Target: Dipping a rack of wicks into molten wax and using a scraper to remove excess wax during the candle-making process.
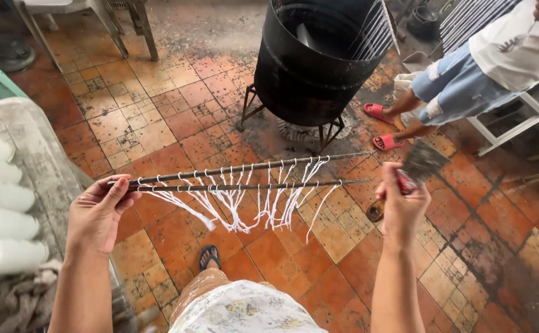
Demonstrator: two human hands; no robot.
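Note:
My left hand (pixel 99 213) grips the left ends of two thin dark metal rods (pixel 244 176) held level over the floor. Several white strings (pixel 238 200) are looped on the rods and hang down in a tangle. My right hand (pixel 401 203) is closed on the red handle of a scraper with a wide dark blade (pixel 423 161), just beyond the rods' right ends. My foot in a dark sandal (pixel 208 255) shows below the strings.
A big black metal drum (pixel 312 58) on a low stand sits ahead. A seated person (pixel 467 80) in red sandals is at the upper right. Large white candles (pixel 1 222) lie on a grey table at my left. The floor is worn orange tile.

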